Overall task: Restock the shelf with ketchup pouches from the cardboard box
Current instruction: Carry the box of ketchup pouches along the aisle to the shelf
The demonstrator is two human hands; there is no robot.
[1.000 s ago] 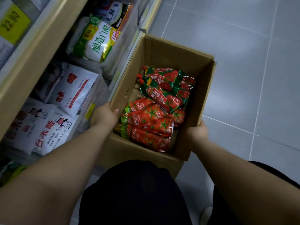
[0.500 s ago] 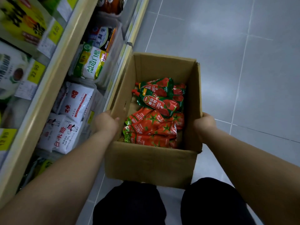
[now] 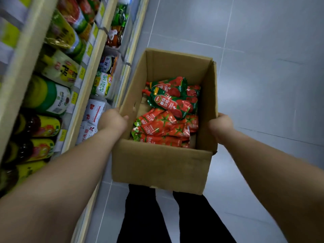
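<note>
I hold the cardboard box clear of the floor, out in front of my legs and just beside the shelf. My left hand curls over the rim of its left wall and my right hand grips the rim of its right wall. The ketchup pouches lie loose in the bottom, heaped toward the near and right side. I judge the load moderate. The thin walls may bow under my fingers, so a hand under the base would be safer than the rims. The pouches themselves look soft, glossy and likely slippery. I would take each by its flat body or just below the spout, not by a corner, and not squeeze hard. There is one box. In it I count about five or six red pouches in the near heap and three or four green-topped pouches lying over them farther back. More may be hidden underneath, so I cannot give an exact total.
</note>
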